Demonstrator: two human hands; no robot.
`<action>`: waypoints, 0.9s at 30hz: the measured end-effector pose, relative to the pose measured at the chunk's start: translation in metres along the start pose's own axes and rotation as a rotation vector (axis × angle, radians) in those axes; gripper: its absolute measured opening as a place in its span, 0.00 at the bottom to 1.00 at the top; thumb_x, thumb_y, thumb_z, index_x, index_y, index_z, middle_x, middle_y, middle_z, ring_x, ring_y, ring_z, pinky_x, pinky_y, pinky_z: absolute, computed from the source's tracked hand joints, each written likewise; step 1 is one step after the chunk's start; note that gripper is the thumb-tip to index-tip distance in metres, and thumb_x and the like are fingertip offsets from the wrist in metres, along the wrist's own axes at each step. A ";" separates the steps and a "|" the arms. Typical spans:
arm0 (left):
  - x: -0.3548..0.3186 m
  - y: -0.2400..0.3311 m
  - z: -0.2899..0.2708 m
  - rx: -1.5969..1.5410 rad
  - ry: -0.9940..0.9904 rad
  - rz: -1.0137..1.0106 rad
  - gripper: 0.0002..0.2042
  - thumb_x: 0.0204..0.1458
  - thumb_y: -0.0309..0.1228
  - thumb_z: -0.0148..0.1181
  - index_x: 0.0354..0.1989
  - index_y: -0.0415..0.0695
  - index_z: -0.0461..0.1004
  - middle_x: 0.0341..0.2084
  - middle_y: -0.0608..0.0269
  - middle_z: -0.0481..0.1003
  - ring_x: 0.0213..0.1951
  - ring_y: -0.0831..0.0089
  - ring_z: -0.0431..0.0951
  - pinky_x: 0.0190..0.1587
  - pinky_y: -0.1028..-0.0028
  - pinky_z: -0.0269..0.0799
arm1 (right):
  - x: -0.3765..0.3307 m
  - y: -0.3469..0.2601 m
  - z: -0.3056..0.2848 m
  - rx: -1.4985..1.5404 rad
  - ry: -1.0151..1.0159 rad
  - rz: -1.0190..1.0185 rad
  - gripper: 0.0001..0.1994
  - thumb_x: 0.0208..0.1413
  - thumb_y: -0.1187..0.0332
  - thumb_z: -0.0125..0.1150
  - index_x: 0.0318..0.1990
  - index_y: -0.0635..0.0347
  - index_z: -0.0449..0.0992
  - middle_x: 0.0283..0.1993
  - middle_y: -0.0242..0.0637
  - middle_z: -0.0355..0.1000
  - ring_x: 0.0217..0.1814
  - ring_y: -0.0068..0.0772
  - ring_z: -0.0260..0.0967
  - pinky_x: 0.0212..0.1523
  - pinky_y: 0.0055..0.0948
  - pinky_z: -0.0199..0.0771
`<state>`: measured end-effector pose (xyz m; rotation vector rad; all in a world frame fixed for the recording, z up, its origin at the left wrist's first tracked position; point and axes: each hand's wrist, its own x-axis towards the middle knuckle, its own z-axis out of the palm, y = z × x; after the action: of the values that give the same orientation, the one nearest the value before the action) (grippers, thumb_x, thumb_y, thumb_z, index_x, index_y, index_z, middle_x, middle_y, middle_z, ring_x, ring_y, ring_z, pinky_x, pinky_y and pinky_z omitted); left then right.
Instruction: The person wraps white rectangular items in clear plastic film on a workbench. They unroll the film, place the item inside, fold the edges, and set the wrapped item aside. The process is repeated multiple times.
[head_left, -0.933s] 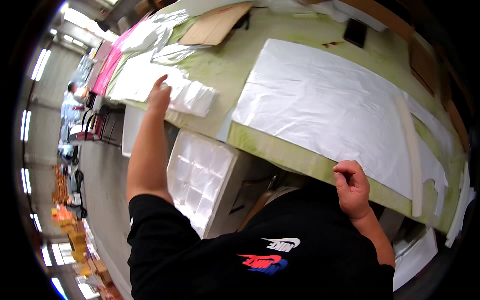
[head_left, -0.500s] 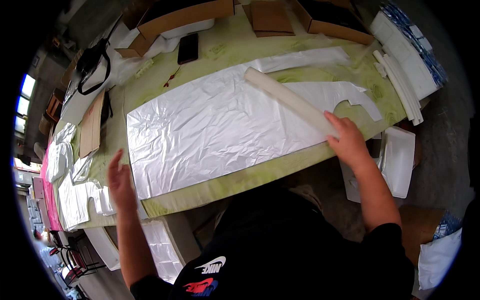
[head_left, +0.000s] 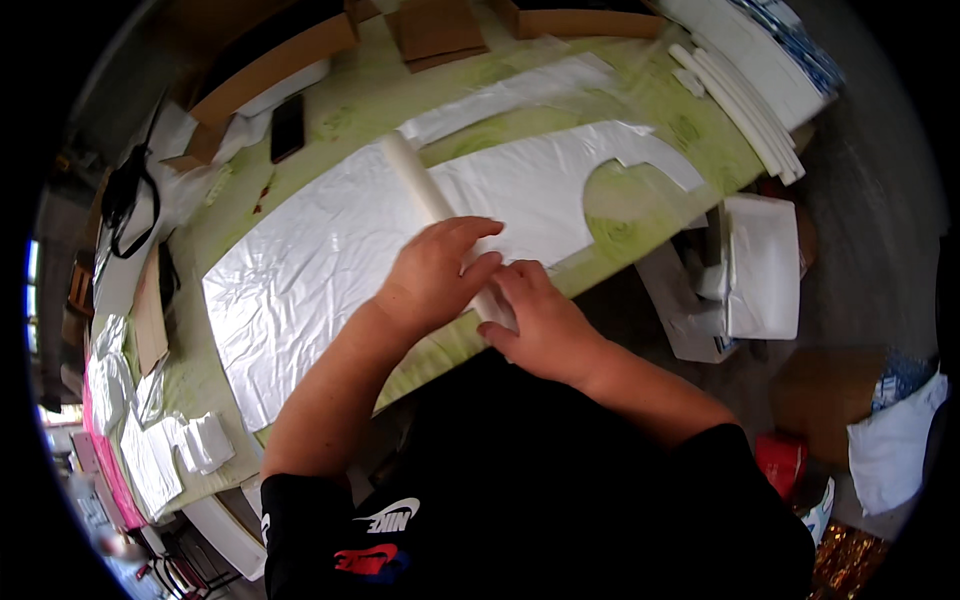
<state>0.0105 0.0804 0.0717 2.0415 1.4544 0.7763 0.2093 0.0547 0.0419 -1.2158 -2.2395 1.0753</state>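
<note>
A pale tube (head_left: 418,178), smooth and white, lies aslant over a crinkled silvery plastic film sheet (head_left: 290,250) on the table. My left hand (head_left: 435,272) is curved over the middle of the tube, its thumb and fingers around it. At the tube's near end, by the table's front edge, my right hand (head_left: 540,318) grips it with fingers and thumb bent. Both hands are close together and hide part of the tube. The film has a rounded cut-out on its right side, and a narrow strip runs off at the far side.
Cardboard boxes (head_left: 270,65) and a phone (head_left: 287,129) lie on the table's far side. Several white tubes (head_left: 735,110) rest at the right edge. Folded silvery pieces (head_left: 150,465) lie at the left end. A white foam box (head_left: 762,265) stands below the table's right edge.
My left hand has come in from the left onto the tube. The tube and my right hand have moved left across the film. The view has shifted to the right.
</note>
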 end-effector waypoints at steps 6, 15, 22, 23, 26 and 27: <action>0.035 0.012 0.021 0.272 0.039 0.220 0.16 0.54 0.34 0.68 0.51 0.45 0.81 0.47 0.53 0.82 0.50 0.51 0.80 0.55 0.58 0.75 | -0.032 0.021 -0.005 0.177 0.072 -0.067 0.31 0.58 0.66 0.70 0.67 0.59 0.66 0.59 0.45 0.63 0.47 0.38 0.72 0.47 0.35 0.78; 0.085 0.013 0.065 0.251 -0.320 -0.186 0.17 0.53 0.42 0.71 0.46 0.44 0.81 0.44 0.55 0.81 0.48 0.56 0.82 0.52 0.62 0.77 | -0.049 0.049 -0.006 0.384 0.257 -0.086 0.22 0.58 0.71 0.70 0.60 0.57 0.76 0.52 0.37 0.69 0.33 0.24 0.69 0.35 0.24 0.73; 0.089 0.006 0.066 0.211 -0.332 -0.255 0.13 0.59 0.40 0.63 0.45 0.47 0.82 0.39 0.56 0.83 0.45 0.57 0.83 0.49 0.61 0.77 | -0.052 0.066 -0.019 0.386 0.360 -0.116 0.19 0.59 0.72 0.69 0.58 0.59 0.77 0.53 0.38 0.71 0.38 0.26 0.72 0.38 0.26 0.75; 0.088 0.005 0.064 0.171 -0.319 -0.279 0.13 0.59 0.39 0.62 0.46 0.47 0.82 0.39 0.56 0.83 0.44 0.57 0.83 0.49 0.62 0.78 | -0.051 0.065 -0.022 0.380 0.377 -0.129 0.18 0.59 0.73 0.69 0.57 0.59 0.77 0.53 0.38 0.72 0.39 0.29 0.73 0.40 0.27 0.76; 0.088 0.007 0.055 0.077 -0.285 -0.342 0.13 0.59 0.38 0.60 0.46 0.45 0.82 0.39 0.56 0.84 0.42 0.59 0.83 0.48 0.63 0.78 | -0.041 0.068 -0.038 0.125 0.477 -0.307 0.18 0.56 0.74 0.68 0.55 0.59 0.78 0.53 0.40 0.74 0.46 0.39 0.73 0.48 0.34 0.75; 0.088 0.008 0.053 0.060 -0.279 -0.364 0.13 0.59 0.38 0.61 0.46 0.44 0.82 0.39 0.56 0.83 0.42 0.61 0.83 0.48 0.65 0.77 | -0.036 0.069 -0.044 0.000 0.516 -0.386 0.18 0.55 0.75 0.68 0.55 0.59 0.78 0.53 0.40 0.74 0.48 0.43 0.73 0.51 0.37 0.75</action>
<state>0.0761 0.1575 0.0539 1.7661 1.6311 0.2901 0.2945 0.0673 0.0176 -0.8787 -1.9500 0.5372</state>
